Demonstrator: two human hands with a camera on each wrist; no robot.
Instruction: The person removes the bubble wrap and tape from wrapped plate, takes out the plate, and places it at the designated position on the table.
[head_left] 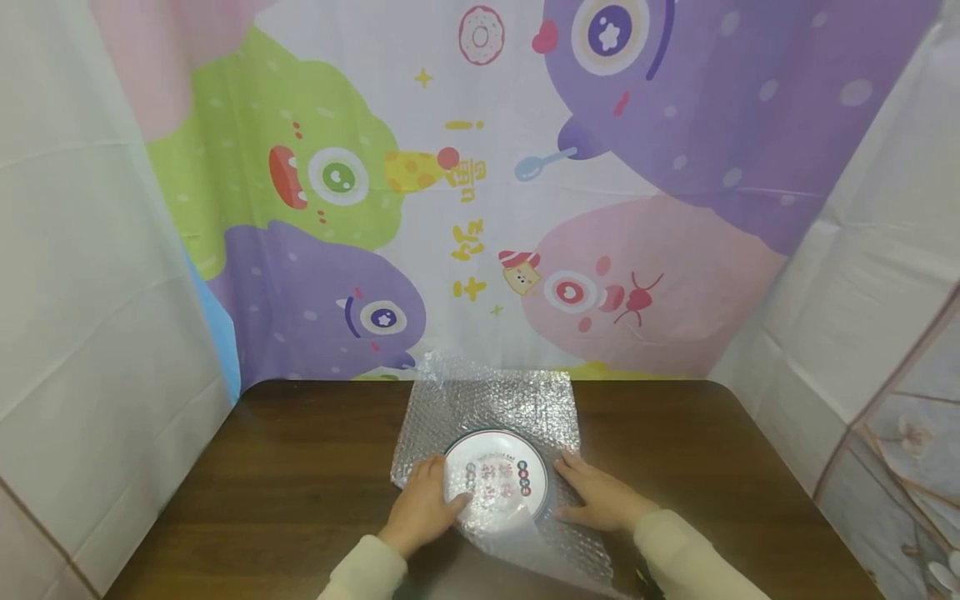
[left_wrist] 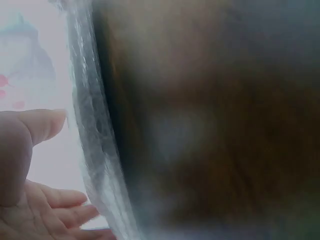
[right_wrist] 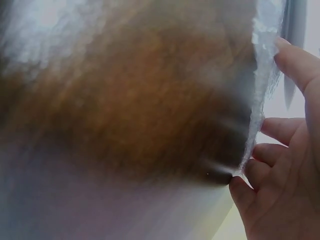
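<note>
A round white plate (head_left: 491, 475) with a dark rim and red and blue printed characters lies on a sheet of bubble wrap (head_left: 517, 400). A clear flap of the wrap covers part of its near side. My left hand (head_left: 425, 507) rests at the plate's left edge, fingers fairly straight, the thumb over the near left side. On the other side my right hand (head_left: 603, 496) touches the wrap with outstretched fingers, just right of the plate. Both wrist views show fingertips against the wrap's edge (left_wrist: 92, 100); the plate is not discernible there.
The dark brown wooden table (head_left: 300, 467) extends on both sides of the wrap. A printed curtain (head_left: 480, 333) with cartoon figures hangs behind the table's back edge. Pale cloth sides (head_left: 847, 333) rise at left and right.
</note>
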